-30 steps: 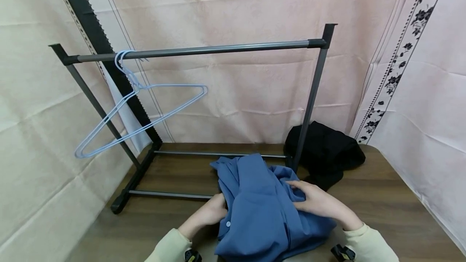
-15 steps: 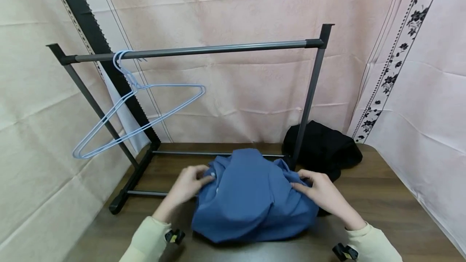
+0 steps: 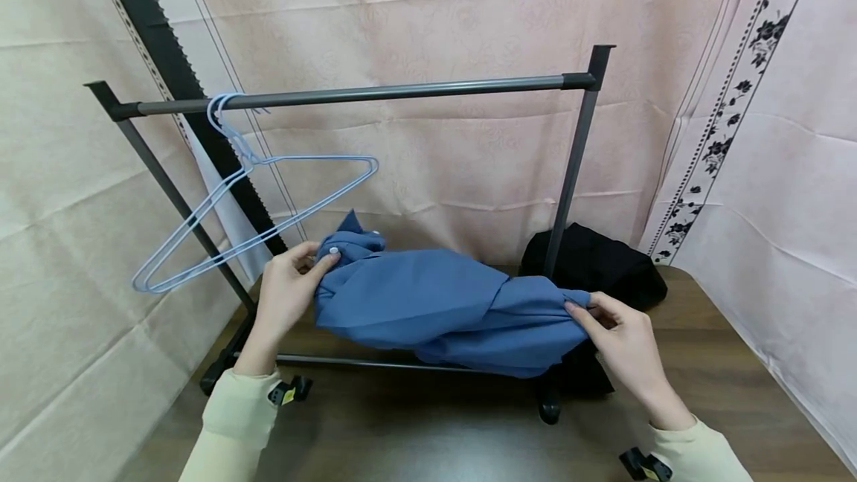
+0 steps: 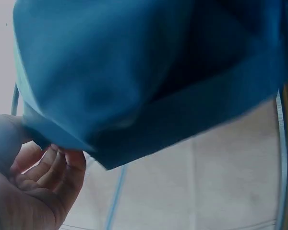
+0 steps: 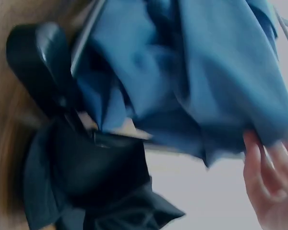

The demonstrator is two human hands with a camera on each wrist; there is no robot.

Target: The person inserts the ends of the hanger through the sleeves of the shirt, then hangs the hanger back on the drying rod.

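Parts count: two hands, one blue garment, one rack, at least two hangers, one heap of black cloth.

My left hand (image 3: 284, 296) pinches the left end of the blue garment (image 3: 428, 296) between thumb and fingers, with a small, round, white button beside the thumb. My right hand (image 3: 626, 341) pinches the right end in the same way, thumb against curved fingertips. The gap between my finger pads is closed down to the cloth on both sides.

The garment is suspended between the two hands above the table (image 3: 428, 437), in front of the rack. Its fabric is matt and smooth, gathered into long folds; in the left wrist view a straight, flat, band-like edge runs along it.

The rack comprises one top rail (image 3: 402, 91), two uprights (image 3: 574, 169) and a lower bar (image 3: 375, 364) — all slim and dark, the top rail glossy and round in section. The hangers (image 3: 248, 160) hook over the rail near its left end: thin, light-blue, triangular, nested closely.

The black cloth (image 3: 596, 266) lies crumpled behind and beside the right upright. The table has a brown wood-grain surface. Behind stands a creased, pale pink curtain (image 3: 469, 13). Each forearm carries one pale green sleeve (image 3: 237, 407).
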